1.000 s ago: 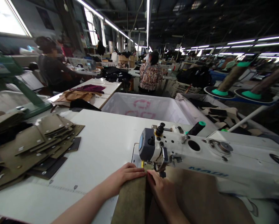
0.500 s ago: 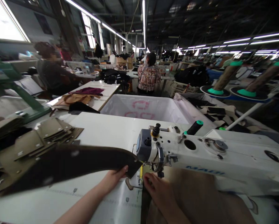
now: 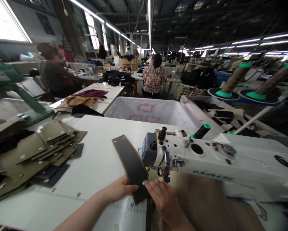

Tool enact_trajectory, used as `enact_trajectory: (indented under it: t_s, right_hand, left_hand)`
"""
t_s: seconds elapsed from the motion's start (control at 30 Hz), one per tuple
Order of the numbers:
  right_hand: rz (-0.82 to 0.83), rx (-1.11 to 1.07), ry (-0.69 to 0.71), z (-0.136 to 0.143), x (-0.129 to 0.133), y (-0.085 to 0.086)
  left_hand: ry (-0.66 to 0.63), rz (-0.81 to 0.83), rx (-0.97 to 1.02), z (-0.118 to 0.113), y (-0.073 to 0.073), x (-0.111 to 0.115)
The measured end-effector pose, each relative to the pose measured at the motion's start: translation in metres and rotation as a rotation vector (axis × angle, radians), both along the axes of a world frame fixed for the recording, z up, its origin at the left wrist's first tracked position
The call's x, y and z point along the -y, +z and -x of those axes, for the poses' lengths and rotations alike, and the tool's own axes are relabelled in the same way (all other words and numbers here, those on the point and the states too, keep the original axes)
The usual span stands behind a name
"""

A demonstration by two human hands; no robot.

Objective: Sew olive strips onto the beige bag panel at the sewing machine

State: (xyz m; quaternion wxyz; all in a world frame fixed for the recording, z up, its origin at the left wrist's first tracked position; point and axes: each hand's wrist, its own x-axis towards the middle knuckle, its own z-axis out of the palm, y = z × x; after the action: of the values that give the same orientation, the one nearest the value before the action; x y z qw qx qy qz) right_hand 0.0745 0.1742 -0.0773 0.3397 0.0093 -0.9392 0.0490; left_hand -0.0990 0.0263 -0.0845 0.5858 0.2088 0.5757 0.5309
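A curved strip (image 3: pixel 132 163) with a dark face, an olive edge and small studs at its far end slants beside the sewing machine head (image 3: pixel 156 152). My left hand (image 3: pixel 121 189) pinches its left edge, thumb on top and fingers underneath. At the opposite edge, just in front of the needle area, my right hand (image 3: pixel 162 197) has its fingers together, with the fingertips on the strip's border; its thumb is hidden. Left of my hands lies a loose pile of similar olive pieces (image 3: pixel 40 150), some showing dark faces.
Brown cloth (image 3: pixel 199 199) lies below the machine arm on the right. Beyond the white table (image 3: pixel 93 141) stands a large white bin (image 3: pixel 124 107). A green machine (image 3: pixel 26 93) is at left, and thread cones (image 3: pixel 235 78) rise at right. Two co-workers sit farther back.
The strip has swung from stretching left over the pile to standing upright-slanted near the machine, uncovering the pile. My right fingers have come onto its edge.
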Motion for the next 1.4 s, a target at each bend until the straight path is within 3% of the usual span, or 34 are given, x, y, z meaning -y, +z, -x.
enact_trajectory:
  t_s: [0.2,0.47,0.63,0.73,0.8,0.87,1.03,1.2,1.4]
  right_hand:
    - [0.051,0.099,0.070,0.004,-0.006,-0.007]
    - [0.129,0.170,0.062,0.002,-0.001,0.007]
    - [0.119,0.052,-0.092,0.000,-0.007,-0.011]
    - [0.111,0.114,-0.211,-0.002,-0.010,-0.019]
    - [0.084,0.195,-0.193,-0.007,-0.011,-0.016]
    - [0.047,0.257,-0.136,-0.014,-0.012,-0.007]
    - [-0.141,0.330,-0.053,-0.028,-0.014,0.011]
    - [-0.225,0.309,-0.091,-0.028,-0.008,0.007]
    - [-0.202,0.316,-0.136,-0.029,-0.006,0.002]
  left_hand:
    - [0.037,-0.030,0.027,0.001,0.000,0.000]
    - [0.125,-0.061,0.063,0.000,0.002,-0.004]
    - [0.350,-0.112,-0.003,0.015,0.007,-0.009]
    - [0.507,-0.160,-0.154,0.030,0.006,-0.006]
    - [0.540,-0.176,-0.275,0.033,0.006,-0.001]
    - [0.469,-0.199,-0.383,0.030,0.007,0.002]
    - [0.108,-0.344,-0.592,0.016,0.022,0.002]
    - [-0.066,-0.296,-0.717,0.019,0.034,0.006]
    - [-0.220,-0.250,-0.867,0.025,0.035,0.011]
